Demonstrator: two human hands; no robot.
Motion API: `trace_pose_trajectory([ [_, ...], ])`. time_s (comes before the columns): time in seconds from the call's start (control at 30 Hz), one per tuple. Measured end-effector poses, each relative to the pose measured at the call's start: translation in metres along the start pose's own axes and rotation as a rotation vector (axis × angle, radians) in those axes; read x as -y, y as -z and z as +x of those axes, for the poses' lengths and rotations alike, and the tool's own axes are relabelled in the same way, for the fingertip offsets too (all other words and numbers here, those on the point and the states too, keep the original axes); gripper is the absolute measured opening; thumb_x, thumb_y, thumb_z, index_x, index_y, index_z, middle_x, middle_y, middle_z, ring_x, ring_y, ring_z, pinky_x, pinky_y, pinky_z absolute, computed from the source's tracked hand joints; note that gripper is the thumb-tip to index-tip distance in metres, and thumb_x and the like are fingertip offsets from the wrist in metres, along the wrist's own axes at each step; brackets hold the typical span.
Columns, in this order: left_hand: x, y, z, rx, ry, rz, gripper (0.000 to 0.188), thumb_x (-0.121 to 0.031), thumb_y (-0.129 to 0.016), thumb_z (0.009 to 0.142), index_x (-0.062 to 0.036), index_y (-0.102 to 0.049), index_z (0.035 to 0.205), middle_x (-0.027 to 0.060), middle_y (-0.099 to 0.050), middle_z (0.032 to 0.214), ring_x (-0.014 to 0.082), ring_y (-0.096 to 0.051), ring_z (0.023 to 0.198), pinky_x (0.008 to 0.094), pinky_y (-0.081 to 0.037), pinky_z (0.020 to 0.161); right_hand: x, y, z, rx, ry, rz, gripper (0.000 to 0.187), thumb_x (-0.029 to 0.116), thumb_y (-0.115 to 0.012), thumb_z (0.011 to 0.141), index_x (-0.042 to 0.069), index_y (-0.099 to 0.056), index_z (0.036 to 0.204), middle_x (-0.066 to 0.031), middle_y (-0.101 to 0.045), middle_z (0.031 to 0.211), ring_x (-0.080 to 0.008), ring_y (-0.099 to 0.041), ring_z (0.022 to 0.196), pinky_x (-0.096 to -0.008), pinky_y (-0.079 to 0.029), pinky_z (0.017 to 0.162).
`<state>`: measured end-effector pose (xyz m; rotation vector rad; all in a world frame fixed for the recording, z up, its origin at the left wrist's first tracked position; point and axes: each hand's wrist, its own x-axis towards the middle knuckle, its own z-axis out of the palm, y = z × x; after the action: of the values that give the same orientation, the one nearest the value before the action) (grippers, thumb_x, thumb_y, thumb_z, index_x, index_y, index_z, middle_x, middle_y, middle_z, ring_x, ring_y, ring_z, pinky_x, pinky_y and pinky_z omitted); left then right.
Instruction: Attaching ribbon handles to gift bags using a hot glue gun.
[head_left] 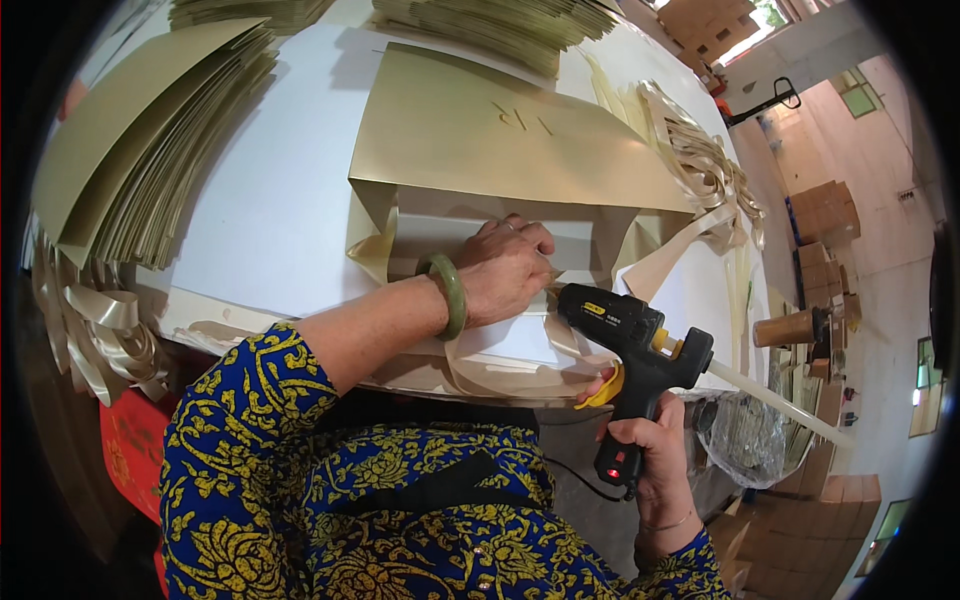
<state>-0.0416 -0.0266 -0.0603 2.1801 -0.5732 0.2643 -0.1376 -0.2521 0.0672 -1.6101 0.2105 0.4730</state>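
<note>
A gold paper bag [470,130] lies flat on the white table, its mouth toward me. My left hand [508,265], with a green bangle at the wrist, rests at the mouth, fingers bent and closed. A pale satin ribbon [565,340] runs down from the fingertips and loops over the table's near edge; the exact pinch is partly hidden. My right hand [655,435] grips the handle of a black glue gun [632,345] with a yellow trigger. Its nozzle is right by the left fingertips, and a long white glue stick [780,400] sticks out of the back.
Stacked gold bags [150,150] stand at left, with more bags [500,30] at the far side. Ribbon bundles [700,160] lie at the table's right; others [100,320] hang at left. A red stool [130,450] is below left. Cardboard boxes [825,215] stand on the floor.
</note>
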Motion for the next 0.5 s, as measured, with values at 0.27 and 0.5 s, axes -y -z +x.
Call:
trace_pose_trajectory([
  [0.27,-0.001,0.002,0.001,0.015,-0.017,-0.03,0.014,-0.011,-0.062,0.087,-0.0036,-0.074,0.087,0.0114,-0.063,0.114,0.0331,-0.056,0.108,0.0448,-0.046,0.095,-0.004,0.006,-0.005,0.001,-0.019,0.017,0.056,-0.007,-0.057,0.06,-0.013,-0.057,0.115,-0.0176,-0.067,0.1,-0.0258,-0.067,0.093,-0.0306,-0.054,0.072],
  [0.5,-0.015,0.015,-0.003,0.108,-0.117,0.093,0.025,-0.012,-0.062,0.086,-0.0026,-0.072,0.107,0.0131,-0.063,0.121,0.035,-0.053,0.114,0.0439,-0.044,0.098,-0.006,0.017,-0.013,-0.006,-0.07,0.048,0.055,-0.004,-0.057,0.06,-0.013,-0.057,0.115,-0.0168,-0.067,0.099,-0.0268,-0.067,0.093,-0.0305,-0.053,0.071],
])
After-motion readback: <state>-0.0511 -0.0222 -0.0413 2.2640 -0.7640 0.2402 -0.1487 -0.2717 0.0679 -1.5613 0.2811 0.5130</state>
